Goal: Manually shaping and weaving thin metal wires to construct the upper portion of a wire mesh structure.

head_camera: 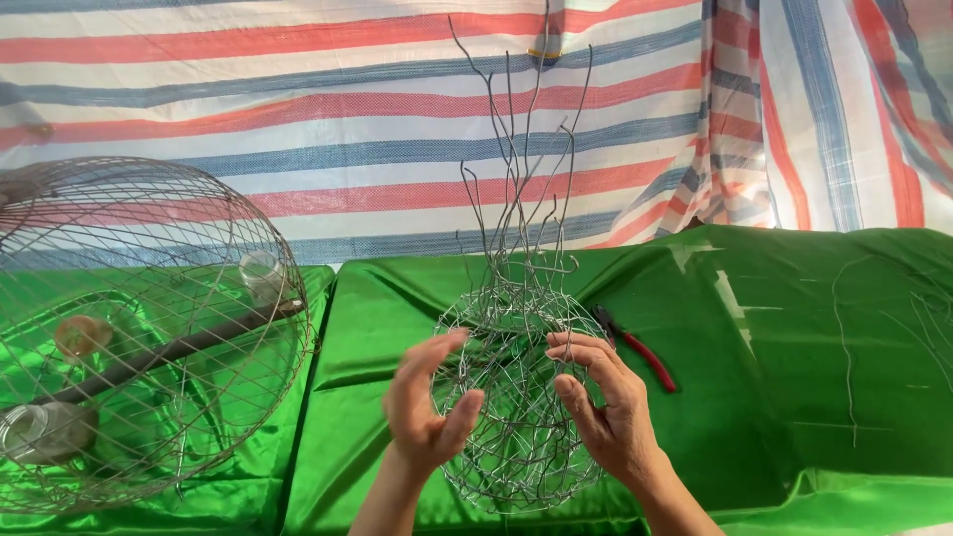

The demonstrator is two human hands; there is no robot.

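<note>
A small round basket woven of bare metal wire (516,417) stands on the green satin cloth (774,328), with several loose wire ends (521,169) rising tall from its top. My left hand (427,402) cups its left side, fingers curled around the mesh. My right hand (606,397) holds the right side, fingers hooked into the wire. Both hands grip the basket between them, low in the middle of the view.
A large domed wire cage (149,328) sits at the left, with a dark rod and glass jars (45,432) seen through it. Red-handled pliers (640,349) lie just right of the basket. Loose wire strands (849,337) rest at the right. A striped tarp hangs behind.
</note>
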